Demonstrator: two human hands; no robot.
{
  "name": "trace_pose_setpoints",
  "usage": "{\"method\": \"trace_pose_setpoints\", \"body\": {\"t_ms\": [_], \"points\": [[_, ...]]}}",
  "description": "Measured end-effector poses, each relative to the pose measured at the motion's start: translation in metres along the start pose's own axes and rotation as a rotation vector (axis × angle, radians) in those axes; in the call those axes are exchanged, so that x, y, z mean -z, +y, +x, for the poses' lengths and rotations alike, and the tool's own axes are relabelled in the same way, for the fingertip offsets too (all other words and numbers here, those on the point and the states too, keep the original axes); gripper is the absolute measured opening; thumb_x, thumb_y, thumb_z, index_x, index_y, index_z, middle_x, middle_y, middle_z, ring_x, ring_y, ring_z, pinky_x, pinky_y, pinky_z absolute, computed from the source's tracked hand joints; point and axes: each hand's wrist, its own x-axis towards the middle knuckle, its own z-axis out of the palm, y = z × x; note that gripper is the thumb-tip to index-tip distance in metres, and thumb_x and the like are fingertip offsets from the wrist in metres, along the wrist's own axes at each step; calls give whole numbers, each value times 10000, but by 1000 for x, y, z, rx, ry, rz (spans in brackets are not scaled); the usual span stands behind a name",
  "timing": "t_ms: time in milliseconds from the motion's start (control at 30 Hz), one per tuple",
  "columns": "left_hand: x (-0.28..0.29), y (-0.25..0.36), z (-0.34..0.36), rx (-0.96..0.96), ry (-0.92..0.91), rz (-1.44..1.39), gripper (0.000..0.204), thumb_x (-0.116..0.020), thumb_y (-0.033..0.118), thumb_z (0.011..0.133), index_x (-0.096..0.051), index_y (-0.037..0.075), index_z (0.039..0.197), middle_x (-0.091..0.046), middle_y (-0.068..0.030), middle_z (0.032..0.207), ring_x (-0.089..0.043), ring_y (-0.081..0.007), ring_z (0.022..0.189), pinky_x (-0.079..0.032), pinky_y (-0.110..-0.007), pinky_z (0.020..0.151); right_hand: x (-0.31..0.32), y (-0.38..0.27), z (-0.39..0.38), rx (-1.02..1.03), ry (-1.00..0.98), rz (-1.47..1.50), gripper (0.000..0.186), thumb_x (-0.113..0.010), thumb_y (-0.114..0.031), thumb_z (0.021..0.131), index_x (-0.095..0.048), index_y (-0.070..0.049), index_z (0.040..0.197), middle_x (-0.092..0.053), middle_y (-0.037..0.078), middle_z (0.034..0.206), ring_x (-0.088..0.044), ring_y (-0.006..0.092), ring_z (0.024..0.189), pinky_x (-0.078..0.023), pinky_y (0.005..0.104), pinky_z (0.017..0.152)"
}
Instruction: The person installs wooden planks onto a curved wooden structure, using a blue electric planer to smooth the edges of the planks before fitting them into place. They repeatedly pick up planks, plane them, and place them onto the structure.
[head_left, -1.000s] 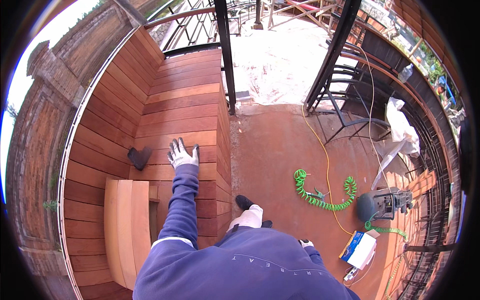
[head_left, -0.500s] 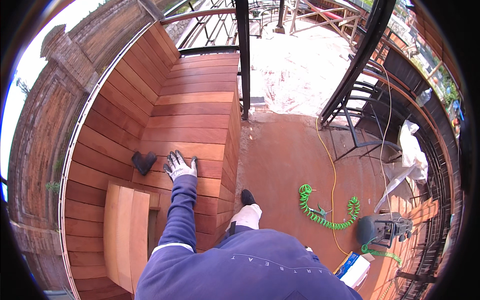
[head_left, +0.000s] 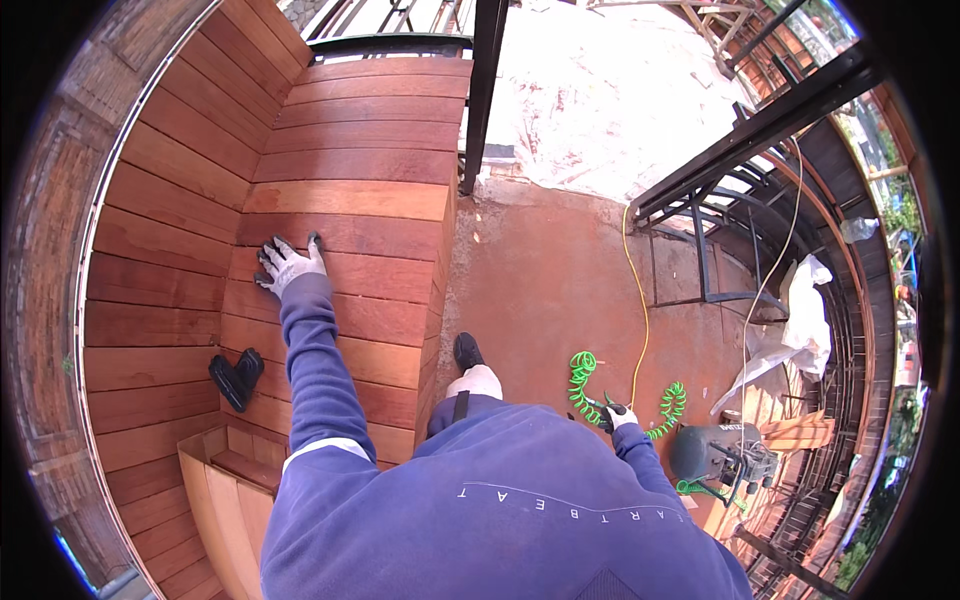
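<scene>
My left hand (head_left: 289, 267), in a white glove with dark fingertips, lies flat with fingers spread on the reddish-brown plank bench (head_left: 350, 235). Nearer to me, a black V-shaped thing (head_left: 236, 378) rests against the foot of the plank backrest (head_left: 160, 265). Low on the right, my right hand (head_left: 617, 416), gloved too, is closed around an air blow gun, which it mostly covers. The bright green coiled air hose (head_left: 582, 374) runs out to both sides of that hand.
On the right stands a dark air compressor (head_left: 705, 453). A yellow cord (head_left: 640, 300) crosses the reddish floor (head_left: 530, 270). Black metal posts (head_left: 485, 90) and a metal frame (head_left: 705, 250) rise farther off. White sheeting (head_left: 805, 310) hangs at right; a wooden box-like piece (head_left: 215, 490) sits near left.
My left hand has slid farther along the bench and toward the backrest. My right hand has come into view and taken hold of the blow gun on the floor. The view has shifted.
</scene>
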Motion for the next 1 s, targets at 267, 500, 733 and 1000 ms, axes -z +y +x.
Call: {"method": "trace_pose_setpoints", "body": {"t_ms": [267, 500, 733, 1000], "points": [[28, 260, -43, -1049, -6, -479, 767, -391, 636, 936, -375, 83, 1468, -331, -191, 1528, -270, -350, 1432, -142, -513, 1178, -24, -102, 39, 135, -25, -75, 187, -647, -146, 903, -667, -11, 1031, -702, 108, 905, -677, 201, 715, -572, 332, 636], [83, 289, -62, -1233, 19, -1016, 584, -649, 380, 885, -498, 85, 1365, -502, -162, 1392, -403, -340, 1347, -257, -467, 1140, -3, -102, 83, -41, 22, 207, 178, -603, -107, 927, -643, 6, 1058, -695, 148, 933, -689, 262, 729, -591, 387, 632], [5, 147, 177, 120, 77, -147, 837, -422, 680, 899, -306, 117, 1509, -269, -154, 1566, -233, -323, 1450, -164, -546, 1165, 74, 0, 211, 470, -182, -1081, 249, -615, -220, 897, -632, -32, 1059, -693, 188, 922, -680, 329, 773, -552, 454, 632], [14, 365, 136, -520, 149, -188, 849, -384, 633, 924, -219, 59, 1527, -201, -172, 1588, -146, -303, 1483, -28, -529, 1189, 97, -236, 240, -200, 33, -19, 224, -665, -214, 884, -633, -37, 1017, -677, 172, 865, -654, 320, 638, -523, 438, 521]]}}
